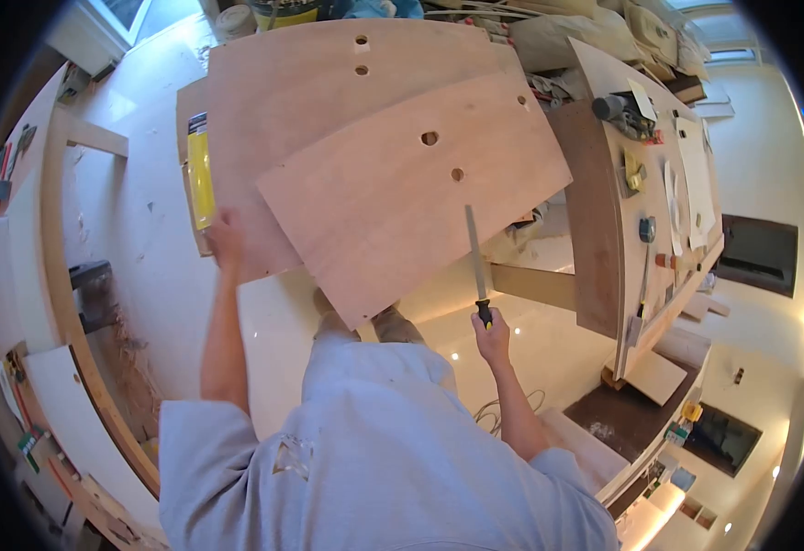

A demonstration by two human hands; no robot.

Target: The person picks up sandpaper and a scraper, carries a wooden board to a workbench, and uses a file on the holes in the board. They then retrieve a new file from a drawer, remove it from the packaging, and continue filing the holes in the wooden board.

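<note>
Loose pale-grey short-sleeved shirt [374,441]

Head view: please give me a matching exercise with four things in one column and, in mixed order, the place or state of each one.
1 left hand
2 right hand
3 file
4 yellow pack

A blade lies across the front plywood panel
B grips the rear plywood panel at its left edge
C closed around the black and yellow handle
D upright at the far left, beside the panels

Pairs: 1-B, 2-C, 3-A, 4-D
</note>
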